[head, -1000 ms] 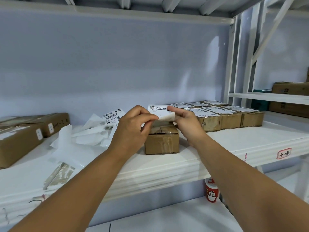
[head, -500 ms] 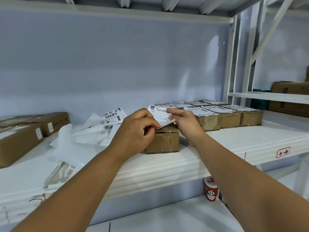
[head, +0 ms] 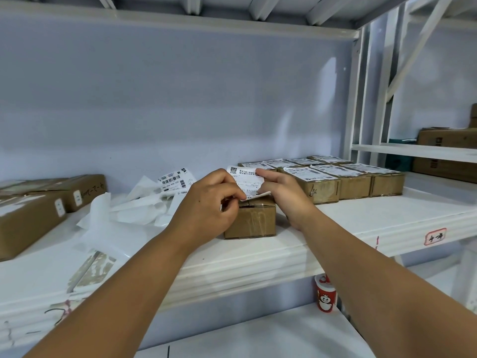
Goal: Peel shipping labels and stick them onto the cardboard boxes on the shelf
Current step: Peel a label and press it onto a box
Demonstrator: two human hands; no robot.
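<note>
View from the head camera: a shipping label (head: 245,180) stands tilted over an unlabelled cardboard box (head: 249,222), and its lower edge meets the box top. The left hand (head: 206,202) pinches the label's lower left edge with curled fingers. The right hand (head: 286,197) pinches the upper right corner between thumb and forefinger. The box sits near the front of the white shelf (head: 361,223). A row of labelled boxes (head: 324,183) stands behind and to the right. Peeled backing sheets (head: 134,211) and spare labels (head: 175,180) lie to the left, beside larger cartons (head: 31,215). A red cup (head: 325,298) stands on the level below.
</note>
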